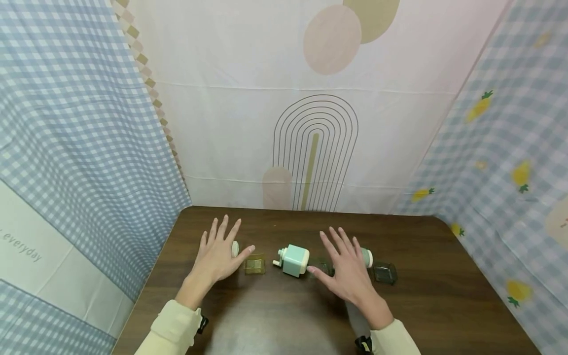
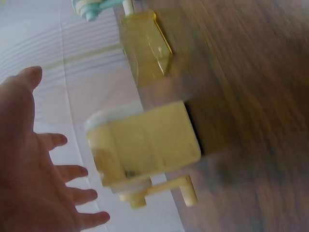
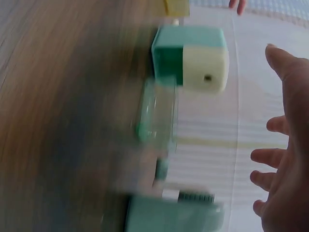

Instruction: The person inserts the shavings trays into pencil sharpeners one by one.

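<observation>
Both the left hand (image 1: 216, 259) and the right hand (image 1: 349, 273) were positioned above the wooden table (image 1: 284, 303), fingers spread. The mint crank sharpener (image 1: 294, 260) was located between them, right of the amber tray (image 1: 255, 266).

- The left hand (image 1: 216, 259) covers nearly all of the yellow sharpener (image 2: 149, 142) from above; I catch only its pale end (image 1: 235, 249).
- The right hand (image 1: 352, 278) hides much of the grey-green sharpener (image 1: 366, 257) and part of the greenish clear tray (image 1: 325, 266).
- In the left wrist view, the mint sharpener (image 1: 294, 260) is cut by the top edge, and the dark spot (image 2: 130, 173) on the yellow one is too small to make out.
- In the right wrist view, the grey-green one runs off the bottom, smeared; the clear tray is blurred, the amber tray (image 1: 255, 266) mostly cut away above.
- The curtain lettering (image 1: 26, 249) is clipped at the left; I read only "everyday".
</observation>
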{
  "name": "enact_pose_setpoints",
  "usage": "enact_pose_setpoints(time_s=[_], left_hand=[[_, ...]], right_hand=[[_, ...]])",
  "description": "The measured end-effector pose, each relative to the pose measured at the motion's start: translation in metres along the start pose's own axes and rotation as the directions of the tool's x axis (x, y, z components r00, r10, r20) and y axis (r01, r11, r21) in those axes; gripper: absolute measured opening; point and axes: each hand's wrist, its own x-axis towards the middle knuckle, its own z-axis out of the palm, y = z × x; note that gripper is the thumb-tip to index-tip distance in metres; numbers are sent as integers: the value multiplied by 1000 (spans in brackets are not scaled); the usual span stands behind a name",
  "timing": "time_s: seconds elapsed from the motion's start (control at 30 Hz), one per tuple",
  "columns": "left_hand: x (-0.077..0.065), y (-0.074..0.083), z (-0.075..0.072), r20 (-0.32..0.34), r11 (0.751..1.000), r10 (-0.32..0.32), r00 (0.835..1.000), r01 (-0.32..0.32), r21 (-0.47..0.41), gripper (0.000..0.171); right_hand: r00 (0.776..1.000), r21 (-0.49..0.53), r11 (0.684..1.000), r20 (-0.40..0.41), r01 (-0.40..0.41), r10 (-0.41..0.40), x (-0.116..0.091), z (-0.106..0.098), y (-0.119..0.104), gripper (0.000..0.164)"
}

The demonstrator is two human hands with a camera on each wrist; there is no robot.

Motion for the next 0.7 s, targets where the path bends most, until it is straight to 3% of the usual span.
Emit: enact_pose_setpoints(time_s=[0.2, 0.4, 0.7], left_hand=[[-1, -10, 0, 78, 999, 26, 997, -23, -40, 91], [0, -9, 1, 78, 999, 45, 996, -45, -3, 98], [6, -8, 5, 131, 998, 18, 991, -25, 53, 81]], right_hand=[[993, 29, 993, -5, 115, -115, 13, 13, -29, 95], [967, 68, 968, 58, 243, -247, 29, 21, -61, 95], [918, -36, 923, 128, 382, -375, 53, 40, -97, 92]])
